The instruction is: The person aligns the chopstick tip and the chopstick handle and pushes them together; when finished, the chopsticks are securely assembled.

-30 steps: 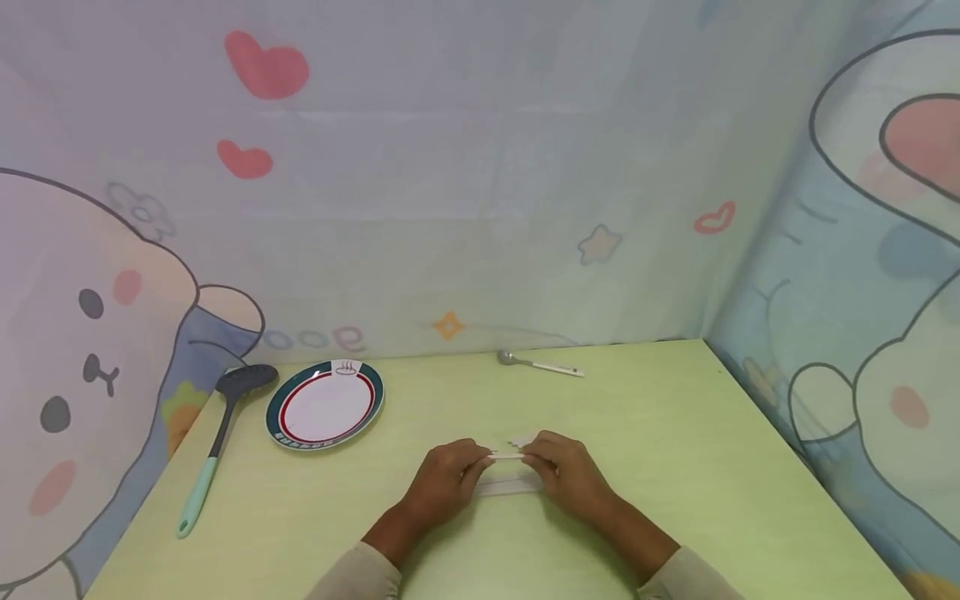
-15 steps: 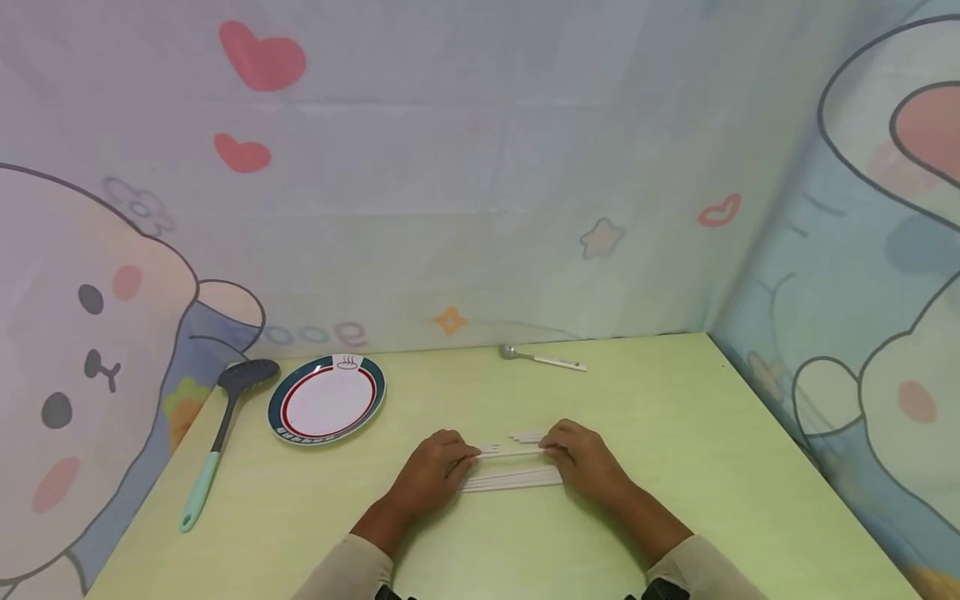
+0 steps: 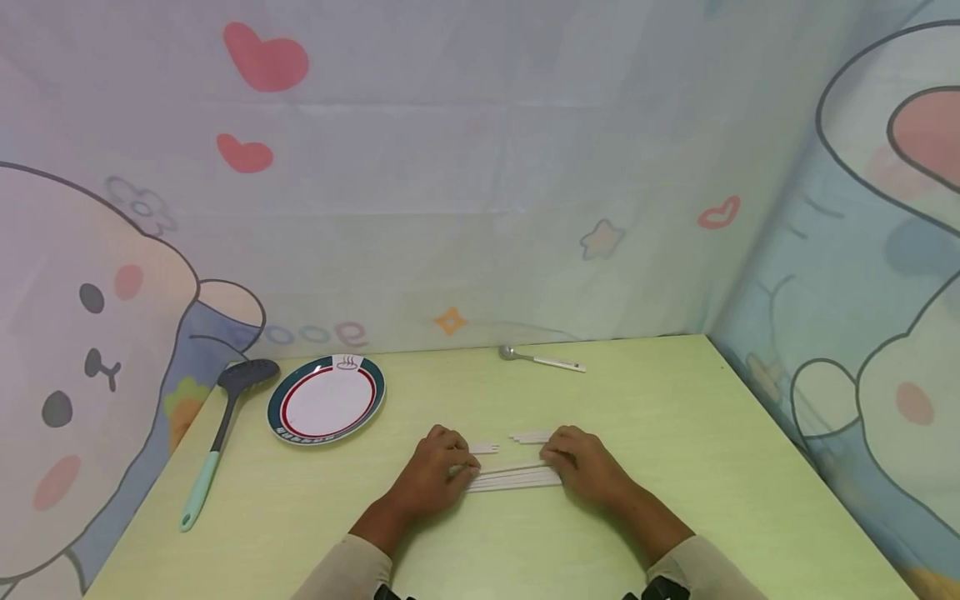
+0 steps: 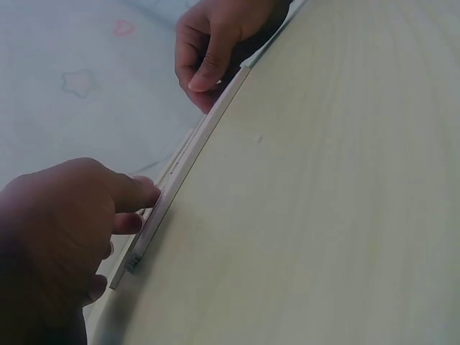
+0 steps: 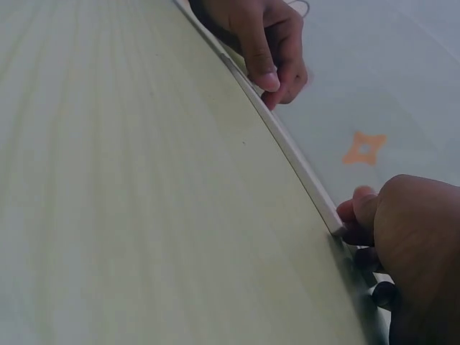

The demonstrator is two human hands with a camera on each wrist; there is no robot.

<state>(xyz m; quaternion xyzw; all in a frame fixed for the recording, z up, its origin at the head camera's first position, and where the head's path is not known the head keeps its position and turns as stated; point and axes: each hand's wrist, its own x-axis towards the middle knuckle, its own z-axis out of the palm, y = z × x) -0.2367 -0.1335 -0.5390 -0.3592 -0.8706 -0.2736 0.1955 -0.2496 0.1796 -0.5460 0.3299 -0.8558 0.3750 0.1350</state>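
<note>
Both hands pinch a thin white stick [image 3: 513,469], the left hand [image 3: 438,472] at its left end and the right hand [image 3: 587,465] at its right end. It lies just behind a front row of several similar white sticks [image 3: 516,480], set side by side on the table. Beyond the left fingertips, ends of more white sticks [image 3: 485,448] show; the hand hides the rest. Another group of white stick ends [image 3: 528,437] shows beside the right fingers. In the left wrist view, a white stick [image 4: 190,154] carries a small grey mark near one end.
A plate [image 3: 328,402] with a green rim and red ring sits at the back left. Left of it lies a black slotted turner [image 3: 228,408] with a mint handle. A small spoon [image 3: 542,359] with a white handle lies near the table's back edge [image 3: 637,338].
The hands have spread apart along the held stick. It has come down toward me, from behind the front row to right beside it.
</note>
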